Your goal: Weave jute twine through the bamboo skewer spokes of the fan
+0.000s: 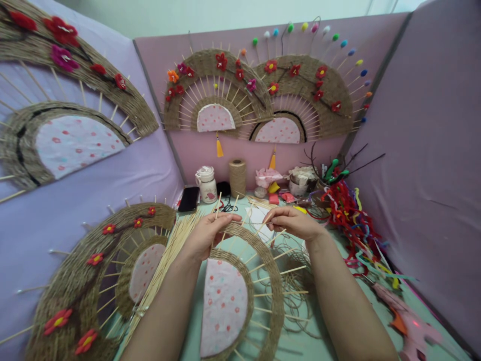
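A half-round woven fan frame point(277, 281) of thin sticks and twine stands before me, with a flower-print cloth half circle point(225, 306) at its inner part. My left hand point(210, 231) is closed on the upper end of the fan's woven band. My right hand point(291, 221) pinches a strand of twine point(257, 224), which runs taut from the band near my left fingers. Loose coils of the twine point(296, 301) lie on the table below my right hand.
Finished fans point(221, 60) hang on the back panel; another fan point(90, 271) leans at left beside bundled sticks point(171, 250). A twine spool point(237, 178), white bottle point(206, 184) and phone point(188, 199) stand behind. Pipe cleaners point(349, 220) and a pink glue gun point(413, 321) lie right.
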Motion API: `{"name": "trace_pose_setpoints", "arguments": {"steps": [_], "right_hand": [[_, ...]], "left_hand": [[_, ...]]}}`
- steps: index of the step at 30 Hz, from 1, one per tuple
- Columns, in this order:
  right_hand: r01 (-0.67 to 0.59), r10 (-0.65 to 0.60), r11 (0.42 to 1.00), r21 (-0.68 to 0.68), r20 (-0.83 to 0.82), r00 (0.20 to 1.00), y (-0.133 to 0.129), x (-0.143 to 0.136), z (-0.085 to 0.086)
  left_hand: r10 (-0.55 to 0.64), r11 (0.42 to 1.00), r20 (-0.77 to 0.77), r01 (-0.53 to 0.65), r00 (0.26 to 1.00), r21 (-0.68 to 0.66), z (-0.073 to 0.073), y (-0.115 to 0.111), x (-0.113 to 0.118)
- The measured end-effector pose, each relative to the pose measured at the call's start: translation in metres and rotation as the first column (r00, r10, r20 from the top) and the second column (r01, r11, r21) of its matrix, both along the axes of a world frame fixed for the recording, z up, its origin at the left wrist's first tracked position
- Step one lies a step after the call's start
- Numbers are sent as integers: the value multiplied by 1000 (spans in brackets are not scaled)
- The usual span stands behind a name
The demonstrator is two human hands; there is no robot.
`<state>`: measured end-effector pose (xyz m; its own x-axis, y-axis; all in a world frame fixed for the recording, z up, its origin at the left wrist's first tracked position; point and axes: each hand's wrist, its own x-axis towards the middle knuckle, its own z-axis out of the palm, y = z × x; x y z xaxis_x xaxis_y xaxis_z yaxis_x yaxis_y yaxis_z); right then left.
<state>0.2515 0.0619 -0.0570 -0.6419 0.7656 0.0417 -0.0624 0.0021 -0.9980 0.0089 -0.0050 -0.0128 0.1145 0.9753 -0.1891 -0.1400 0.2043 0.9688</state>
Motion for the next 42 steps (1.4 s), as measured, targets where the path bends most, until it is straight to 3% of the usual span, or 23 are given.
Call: {"name": "trace_pose_setpoints", "arguments": {"steps": [6,10,13,17,21,25,30,36,42], "right_hand": [[221,-227,973,-63,-116,967,0,-6,5],[390,-387,920,-34,-228,893,-3,-9,12],[445,-424,895,19,-272,864,-8,-5,17],[366,-338,925,100,-219,915,-11,2,18],[262,-248,963,66,-170,954,-8,1,9],[66,-59,997,27,-188,980,-5,-9,-1],[-147,151,986,77,-45,987,-6,-16,-7],[-55,52,995,77,44,998,-4,-16,-8],[60,-84,985,165,147,985,-14,-17,11]], "left_hand": [[-16,999,-5,16,1000,-33,-1,0,-3],[-9,999,-2,9,1000,-31,-3,0,-4],[0,1000,0,0,1000,-31,-3,1,-4],[29,999,17,-29,999,-23,-2,3,-9],[49,999,37,-48,998,-11,2,2,-21],[102,995,100,-100,990,-18,9,1,-31],[117,993,138,-116,983,-17,10,1,-37],[36,999,207,-43,978,32,11,0,-39],[41,999,249,-47,968,18,15,-2,-42]]}}
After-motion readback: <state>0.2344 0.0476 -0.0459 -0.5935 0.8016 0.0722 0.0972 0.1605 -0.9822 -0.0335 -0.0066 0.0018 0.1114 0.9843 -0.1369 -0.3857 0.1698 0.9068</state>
